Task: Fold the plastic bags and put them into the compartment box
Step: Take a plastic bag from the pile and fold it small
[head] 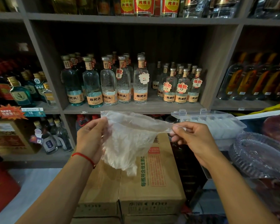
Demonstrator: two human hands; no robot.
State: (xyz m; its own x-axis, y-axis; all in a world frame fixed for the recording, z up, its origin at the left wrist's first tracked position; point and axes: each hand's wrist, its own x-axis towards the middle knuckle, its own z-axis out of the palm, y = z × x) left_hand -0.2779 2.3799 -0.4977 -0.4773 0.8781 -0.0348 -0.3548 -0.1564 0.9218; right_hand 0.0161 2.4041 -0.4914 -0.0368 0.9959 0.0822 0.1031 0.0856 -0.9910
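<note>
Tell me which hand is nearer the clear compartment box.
Right. The right hand pinches the plastic bag just below and left of the compartment box. The left hand holds the bag's other end, farther left.

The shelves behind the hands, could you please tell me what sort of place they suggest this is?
Most likely a small liquor shop: shelves lined with clear liquor bottles, handwritten price tags hanging on them, and stacked cardboard cartons below.

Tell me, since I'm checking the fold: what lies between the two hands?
In the head view, the crumpled clear plastic bag spans from the left hand to the right hand; both pinch its top edge.
</note>
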